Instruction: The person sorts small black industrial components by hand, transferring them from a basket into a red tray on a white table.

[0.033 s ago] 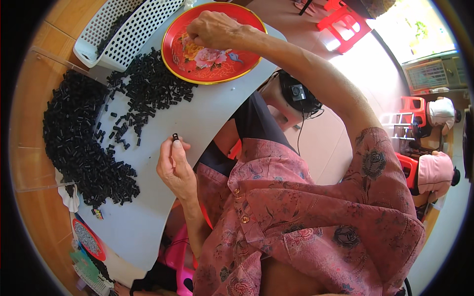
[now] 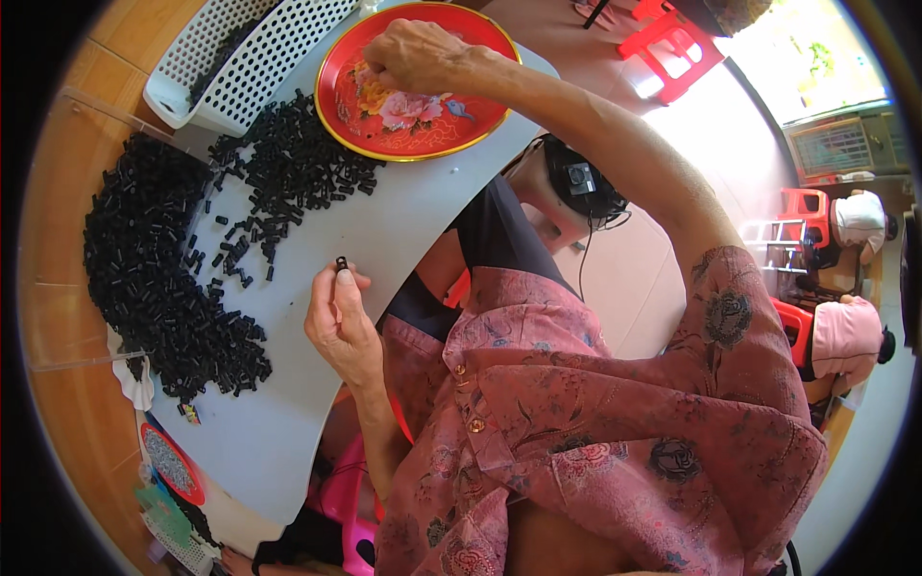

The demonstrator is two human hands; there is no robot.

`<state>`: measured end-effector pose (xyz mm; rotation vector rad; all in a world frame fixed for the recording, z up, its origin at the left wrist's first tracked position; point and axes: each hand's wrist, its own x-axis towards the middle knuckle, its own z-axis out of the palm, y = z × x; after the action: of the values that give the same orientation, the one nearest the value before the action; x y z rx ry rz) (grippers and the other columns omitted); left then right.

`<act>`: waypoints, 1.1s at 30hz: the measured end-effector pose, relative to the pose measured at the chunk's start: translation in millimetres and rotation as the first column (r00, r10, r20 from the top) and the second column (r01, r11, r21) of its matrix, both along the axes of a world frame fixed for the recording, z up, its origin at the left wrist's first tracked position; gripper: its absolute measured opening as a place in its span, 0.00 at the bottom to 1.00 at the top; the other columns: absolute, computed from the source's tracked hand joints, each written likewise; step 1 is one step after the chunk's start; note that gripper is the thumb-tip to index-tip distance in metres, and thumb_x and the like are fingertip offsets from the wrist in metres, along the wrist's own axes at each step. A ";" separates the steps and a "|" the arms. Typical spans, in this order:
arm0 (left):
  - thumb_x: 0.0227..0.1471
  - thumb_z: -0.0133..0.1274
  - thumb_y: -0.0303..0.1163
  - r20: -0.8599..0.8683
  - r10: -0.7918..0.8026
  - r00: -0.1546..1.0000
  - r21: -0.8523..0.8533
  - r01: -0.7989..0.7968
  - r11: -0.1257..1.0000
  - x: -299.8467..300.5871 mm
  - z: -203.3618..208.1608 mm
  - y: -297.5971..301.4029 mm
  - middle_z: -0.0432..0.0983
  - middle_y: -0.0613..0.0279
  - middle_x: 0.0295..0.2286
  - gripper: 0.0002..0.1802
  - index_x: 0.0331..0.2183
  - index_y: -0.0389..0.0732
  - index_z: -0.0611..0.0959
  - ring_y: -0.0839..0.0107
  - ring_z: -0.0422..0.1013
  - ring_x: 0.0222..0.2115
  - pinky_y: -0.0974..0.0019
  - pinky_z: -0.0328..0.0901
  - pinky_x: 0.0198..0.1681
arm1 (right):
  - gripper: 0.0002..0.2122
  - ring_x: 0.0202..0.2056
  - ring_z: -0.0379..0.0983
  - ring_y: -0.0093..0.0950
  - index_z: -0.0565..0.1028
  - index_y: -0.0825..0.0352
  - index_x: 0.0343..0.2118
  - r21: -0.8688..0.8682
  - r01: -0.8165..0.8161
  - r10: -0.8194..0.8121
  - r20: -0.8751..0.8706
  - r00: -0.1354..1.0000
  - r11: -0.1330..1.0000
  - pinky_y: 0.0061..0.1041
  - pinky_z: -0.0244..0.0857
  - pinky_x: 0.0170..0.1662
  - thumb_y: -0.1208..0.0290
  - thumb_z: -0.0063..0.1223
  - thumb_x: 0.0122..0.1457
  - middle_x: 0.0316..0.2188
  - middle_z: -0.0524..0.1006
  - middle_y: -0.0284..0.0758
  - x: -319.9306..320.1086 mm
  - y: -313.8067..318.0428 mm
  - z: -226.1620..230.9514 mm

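Near the edge of the pale table, my left hand (image 2: 341,326) pinches a small black cylindrical part (image 2: 342,262) upright between thumb and fingers. My right hand (image 2: 415,60) is stretched over a round red tray (image 2: 336,130) with a gold rim and a painted flower pattern. Its fingers are pressed together and curled down at the tray; whether something small is in them is hidden. Left of my left hand lies a large heap of black cylindrical parts (image 2: 163,259). A second, looser heap of the same parts (image 2: 298,158) spreads beside the tray.
A white perforated basket (image 2: 279,58) with black parts in it stands at the far left. At the lower left is a red dish (image 2: 173,466) of small silvery pieces. Red stools (image 2: 663,53) stand on the floor, and other people (image 2: 845,336) sit at the right.
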<state>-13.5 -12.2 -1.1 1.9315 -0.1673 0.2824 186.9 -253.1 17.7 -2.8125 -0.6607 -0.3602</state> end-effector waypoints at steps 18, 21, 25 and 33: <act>0.58 0.44 0.35 -0.103 0.015 0.995 -0.102 -0.025 0.994 1.0 2.7 0.6 0.73 0.63 0.21 0.15 0.33 0.32 0.78 0.75 0.67 0.23 0.71 0.62 0.29 | 0.06 0.23 0.70 0.14 0.78 0.69 0.33 0.810 0.070 0.508 -0.430 0.746 0.583 0.15 0.66 0.29 0.75 0.55 0.54 0.21 0.76 0.29 -131.1 80.7 11.0; 0.59 0.42 0.30 -0.017 -0.010 1.000 -0.083 0.008 0.996 1.1 -0.1 3.2 0.71 0.64 0.20 0.12 0.33 0.33 0.77 0.78 0.65 0.21 0.73 0.60 0.26 | 0.06 0.23 0.69 0.13 0.78 0.69 0.34 0.825 0.071 0.523 -0.419 0.742 0.560 0.15 0.65 0.28 0.75 0.55 0.54 0.21 0.75 0.28 -132.9 82.2 9.7; 0.59 0.41 0.31 0.013 -0.002 1.000 -0.087 0.003 0.996 2.0 -2.1 3.1 0.71 0.63 0.21 0.13 0.35 0.32 0.77 0.77 0.65 0.21 0.73 0.60 0.26 | 0.06 0.23 0.69 0.13 0.78 0.69 0.34 0.866 0.123 0.533 -0.404 0.743 0.485 0.15 0.65 0.27 0.75 0.55 0.54 0.21 0.75 0.28 -134.8 87.0 1.8; 0.59 0.40 0.33 -0.038 -0.022 0.999 -0.085 0.019 0.996 1.4 -1.0 8.8 0.72 0.61 0.22 0.15 0.36 0.31 0.76 0.75 0.65 0.22 0.71 0.61 0.26 | 0.07 0.23 0.69 0.14 0.78 0.71 0.34 0.876 0.117 0.535 -0.386 0.752 0.468 0.15 0.65 0.28 0.75 0.54 0.55 0.22 0.76 0.30 -142.5 90.7 0.4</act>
<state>-12.1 -3.4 -2.1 1.8489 -0.1468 0.2340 44.4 -162.5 18.1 -1.6142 -0.4672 0.2688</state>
